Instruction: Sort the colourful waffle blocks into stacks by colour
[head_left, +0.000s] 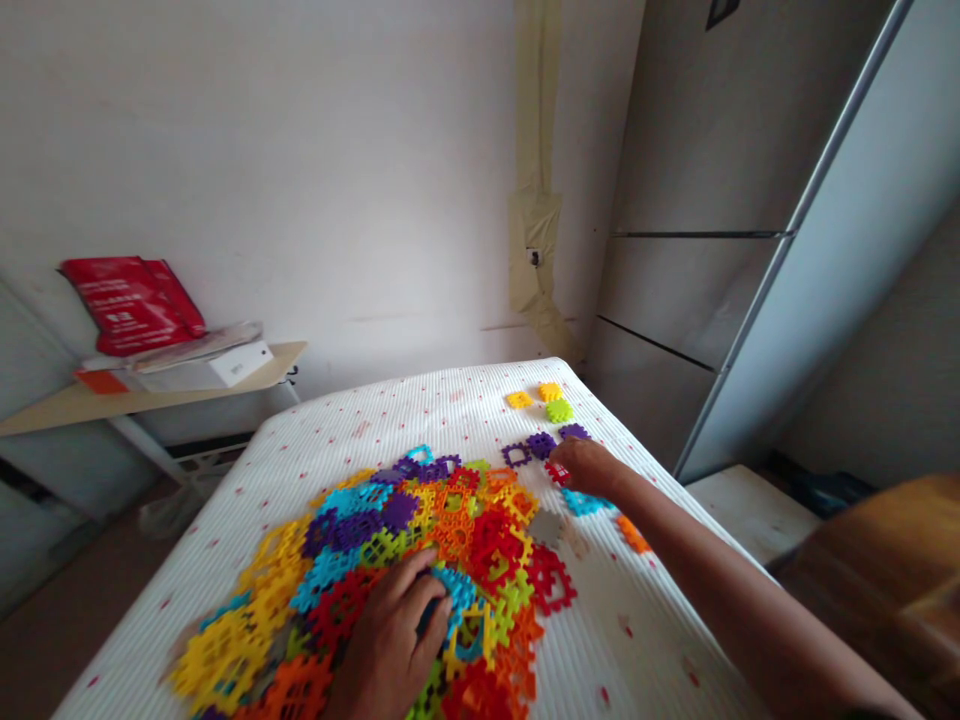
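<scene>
A heap of colourful interlocking plastic tiles [450, 525] with toothed edges and cut-out shapes spreads over the white cloth. On the heap's near side rests my left hand [394, 625], its thumb and forefinger apart over turquoise tiles [459, 590]. My right hand [581, 463] is stretched out to the right, its fingers bent down on a red tile [556, 473]. Just beyond that hand lie purple tiles [540, 446], and a turquoise tile [583, 502] is under the wrist. An orange tile [634, 535] lies beside the forearm.
Yellow tiles [550, 391] and a lime green tile [559, 411] are near the table's far right corner. The covered table [360, 410] stands by a wall, with a tall grey fridge [675, 200] at right. A side shelf [281, 362] at left carries a red bag [127, 305] and a white box [240, 365].
</scene>
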